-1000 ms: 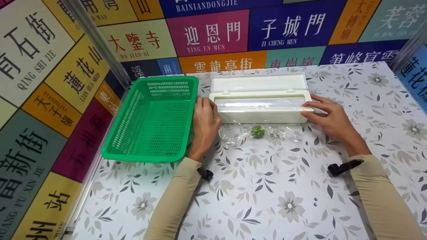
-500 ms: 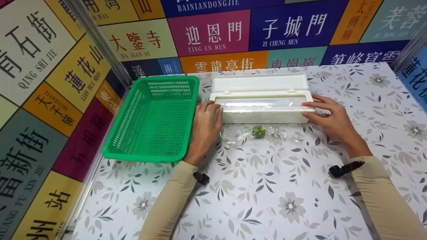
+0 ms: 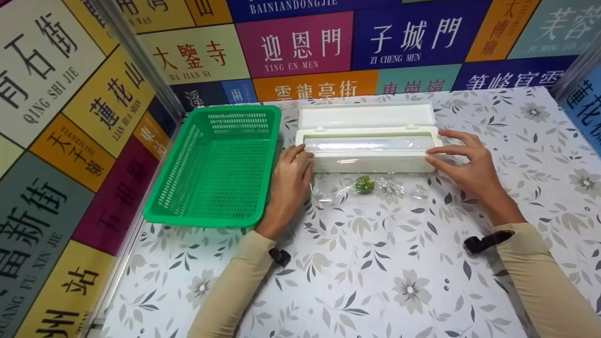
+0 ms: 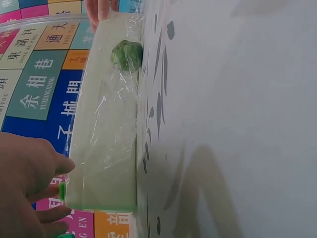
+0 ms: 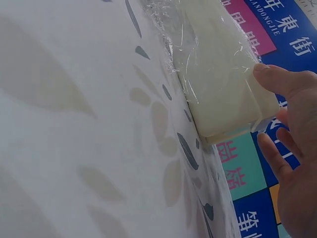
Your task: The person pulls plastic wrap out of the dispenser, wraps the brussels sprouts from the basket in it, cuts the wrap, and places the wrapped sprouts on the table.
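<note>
A long cream cling film box (image 3: 371, 163) lies on the table with its lid (image 3: 366, 116) tipped back and a roll of film (image 3: 371, 144) inside. My left hand (image 3: 288, 176) holds its left end, thumb at the front edge and fingertips by a green tab (image 4: 62, 191). At the right end my right hand (image 3: 469, 162) grips the front corner between thumb and index finger; the other fingers are spread loosely. Clear film (image 3: 396, 188) hangs over the front onto the table. A small leafy green ball (image 3: 364, 185) lies there; whether film covers it, I cannot tell.
To the left of the box stands a green perforated basket (image 3: 268, 188), close to my left forearm. Flowered paper covers the table (image 3: 366, 277). Behind the table rises a wall of coloured name panels (image 3: 300, 47), and another panelled wall (image 3: 47, 155) borders the left side.
My left hand has shifted slightly at the box's left end, and its forearm has moved a little left. The right hand keeps its place at the right corner; the box looks unmoved.
</note>
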A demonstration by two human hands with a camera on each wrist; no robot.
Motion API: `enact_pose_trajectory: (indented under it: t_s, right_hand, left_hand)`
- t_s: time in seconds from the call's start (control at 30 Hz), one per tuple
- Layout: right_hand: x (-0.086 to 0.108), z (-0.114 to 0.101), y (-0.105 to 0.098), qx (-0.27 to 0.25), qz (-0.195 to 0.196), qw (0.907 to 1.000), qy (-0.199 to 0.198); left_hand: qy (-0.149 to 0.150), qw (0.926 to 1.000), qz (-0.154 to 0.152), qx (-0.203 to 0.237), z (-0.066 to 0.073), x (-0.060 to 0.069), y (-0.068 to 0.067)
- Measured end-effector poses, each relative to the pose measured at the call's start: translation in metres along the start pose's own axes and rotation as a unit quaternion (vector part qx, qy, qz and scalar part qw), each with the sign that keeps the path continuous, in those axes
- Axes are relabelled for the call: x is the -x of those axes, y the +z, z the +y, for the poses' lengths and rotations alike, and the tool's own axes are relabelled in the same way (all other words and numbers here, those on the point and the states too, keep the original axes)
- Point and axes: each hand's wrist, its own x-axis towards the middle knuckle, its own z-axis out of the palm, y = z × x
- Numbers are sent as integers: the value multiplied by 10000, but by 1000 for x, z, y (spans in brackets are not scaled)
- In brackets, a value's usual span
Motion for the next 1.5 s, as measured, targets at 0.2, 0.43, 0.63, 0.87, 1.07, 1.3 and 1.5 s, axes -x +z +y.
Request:
enact_pose_trajectory:
  t_s: [0.2, 0.43, 0.63, 0.87, 1.07, 1.3, 1.5]
  right_hand:
    - [1, -4, 1, -16, 142, 9998, -140]
    - [1, -23, 2, 155, 325, 9990, -261]
    - [2, -33, -1, -286, 35, 9995, -146]
    - [9, -21, -6, -555, -394, 9971, 327]
    - [17, -18, -13, -762, -918, 9914, 545]
    - [29, -22, -24, -341, -1494, 9867, 549]
    - [39, -20, -26, -55, -1802, 9836, 56]
  left_hand:
    - [80, 10000, 38, 39, 0, -2, -1]
    - [164, 9997, 169, -93, 1, -3, -1]
    - [204, 9994, 213, -153, 1, -2, -2]
    - [372, 9992, 95, -61, 0, 4, -5]
    - [671, 9977, -34, 83, -4, 12, -11]
    - [1133, 9931, -290, 123, -7, 18, -15]
    - [1360, 9889, -592, 28, -8, 21, -14]
